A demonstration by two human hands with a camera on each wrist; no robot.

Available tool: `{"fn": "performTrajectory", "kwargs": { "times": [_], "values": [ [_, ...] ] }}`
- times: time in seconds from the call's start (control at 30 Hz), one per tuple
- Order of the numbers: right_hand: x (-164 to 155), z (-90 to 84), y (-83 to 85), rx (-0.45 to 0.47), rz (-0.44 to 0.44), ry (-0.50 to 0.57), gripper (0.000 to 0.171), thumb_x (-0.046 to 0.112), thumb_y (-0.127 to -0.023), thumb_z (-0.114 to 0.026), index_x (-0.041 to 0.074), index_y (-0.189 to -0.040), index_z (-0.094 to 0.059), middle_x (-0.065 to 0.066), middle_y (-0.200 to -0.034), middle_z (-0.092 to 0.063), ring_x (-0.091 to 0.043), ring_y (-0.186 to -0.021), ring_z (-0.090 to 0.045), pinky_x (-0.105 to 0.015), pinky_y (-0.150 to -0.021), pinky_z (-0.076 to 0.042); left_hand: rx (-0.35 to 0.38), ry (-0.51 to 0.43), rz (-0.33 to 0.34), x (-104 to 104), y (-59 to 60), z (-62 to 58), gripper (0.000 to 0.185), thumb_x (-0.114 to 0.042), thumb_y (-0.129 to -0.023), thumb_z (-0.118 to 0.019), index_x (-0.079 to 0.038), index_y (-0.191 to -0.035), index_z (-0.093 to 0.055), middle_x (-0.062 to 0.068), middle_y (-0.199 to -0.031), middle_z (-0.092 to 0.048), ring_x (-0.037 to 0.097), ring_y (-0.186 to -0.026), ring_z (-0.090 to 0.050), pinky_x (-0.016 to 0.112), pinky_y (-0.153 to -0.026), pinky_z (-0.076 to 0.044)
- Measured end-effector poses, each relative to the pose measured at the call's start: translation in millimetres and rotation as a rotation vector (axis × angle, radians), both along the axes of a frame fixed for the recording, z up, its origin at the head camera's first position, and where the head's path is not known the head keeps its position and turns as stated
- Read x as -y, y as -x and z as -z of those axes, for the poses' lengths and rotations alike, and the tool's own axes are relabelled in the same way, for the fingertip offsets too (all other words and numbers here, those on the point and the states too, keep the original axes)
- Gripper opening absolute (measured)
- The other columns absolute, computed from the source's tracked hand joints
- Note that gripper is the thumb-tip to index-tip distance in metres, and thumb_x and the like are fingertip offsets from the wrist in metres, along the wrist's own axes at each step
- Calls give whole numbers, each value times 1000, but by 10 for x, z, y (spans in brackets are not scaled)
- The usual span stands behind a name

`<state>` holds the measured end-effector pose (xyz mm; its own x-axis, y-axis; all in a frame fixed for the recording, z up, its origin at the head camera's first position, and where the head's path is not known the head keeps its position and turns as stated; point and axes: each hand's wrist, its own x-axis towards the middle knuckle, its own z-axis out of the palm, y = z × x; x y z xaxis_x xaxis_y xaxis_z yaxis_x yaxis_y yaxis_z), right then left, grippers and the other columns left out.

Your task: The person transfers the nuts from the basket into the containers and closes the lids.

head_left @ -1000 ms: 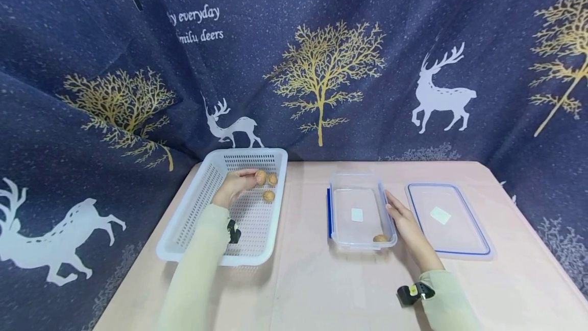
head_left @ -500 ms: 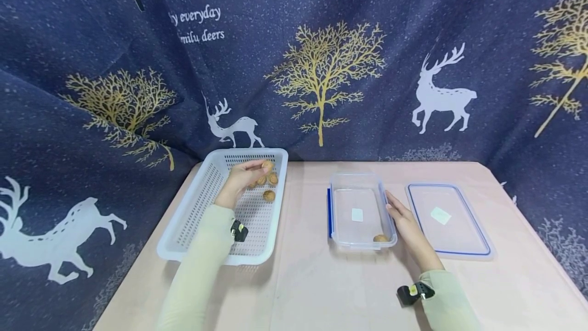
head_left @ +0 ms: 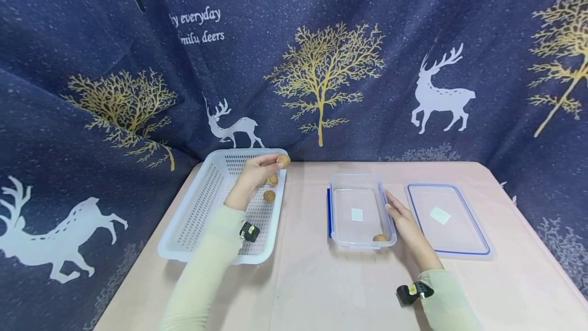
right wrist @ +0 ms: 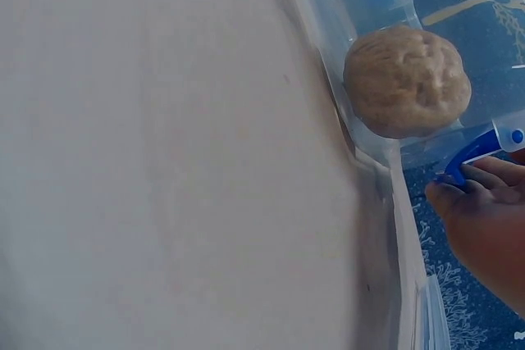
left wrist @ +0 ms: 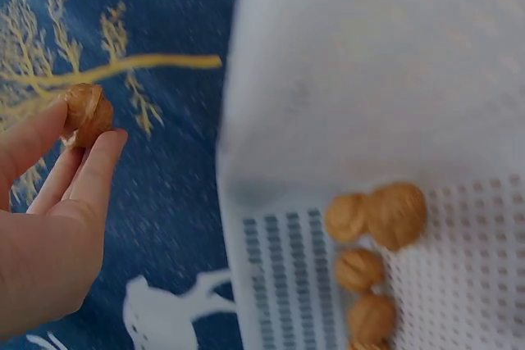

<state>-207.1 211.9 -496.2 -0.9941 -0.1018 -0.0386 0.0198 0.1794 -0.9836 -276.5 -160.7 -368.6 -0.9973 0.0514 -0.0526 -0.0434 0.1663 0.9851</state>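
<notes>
My left hand (head_left: 257,173) pinches a walnut (head_left: 284,160) between thumb and fingertips, over the far right rim of a white perforated basket (head_left: 179,223). In the left wrist view, the held walnut (left wrist: 88,115) shows clearly beside the basket wall. Several more walnuts (left wrist: 371,317) lie inside along that wall, partly hidden by the hand in the head view. My right hand (head_left: 406,221) rests with extended fingers along the right side of a clear plastic box (head_left: 363,244). One walnut (right wrist: 408,81) sits in the box's near right corner. The fingertips are at its blue latch (right wrist: 476,156).
A clear lid (head_left: 447,241) with a blue seal and a white label lies flat right of the box. A second blue latch (head_left: 329,213) hangs on the box's left side. Behind the pink-covered table (head_left: 312,290) hangs a dark blue printed cloth (head_left: 349,132).
My left hand has lifted a walnut from among the others and carried it up and right to the basket's rim. The right hand and the box have stayed in place.
</notes>
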Motion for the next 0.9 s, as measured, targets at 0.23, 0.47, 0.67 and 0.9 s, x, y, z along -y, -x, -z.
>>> {"fn": "performTrajectory", "kwargs": {
  "times": [0.23,0.47,0.67,0.9],
  "values": [
    [-7,20,9,10,-3,-11,55,24,-106,-34,10,-154,-13,-14,-160,-4,-38,-145,2,-56,-116,-1,-13,-45,72,-305,-127,-96,44,-12,-87,-71,-5,-129,-60,13,-129,-61,24,-120,-56,35,-106,-41],
    [-2,1,7,15,5,-22,56,27,-105,-33,10,-154,-13,-14,-160,-4,-37,-146,1,-56,-116,-1,-73,-111,159,-671,-240,-140,41,-4,-86,-70,1,-125,-61,17,-123,-64,23,-111,-62,33,-100,-47],
    [7,-17,-5,2,0,-11,55,26,-105,-34,10,-154,-13,-15,-160,-5,-38,-145,1,-56,-116,-1,-64,-118,231,-923,-319,-78,40,-6,-87,-70,0,-125,-61,15,-121,-65,22,-110,-63,32,-99,-48],
    [0,-10,2,-10,5,-3,55,24,-105,-35,8,-154,-15,-16,-159,-6,-38,-145,0,-55,-117,-2,-47,-149,291,-1158,-387,43,38,-4,-87,-69,2,-124,-62,15,-121,-65,22,-111,-63,30,-99,-47]
  ]
}}
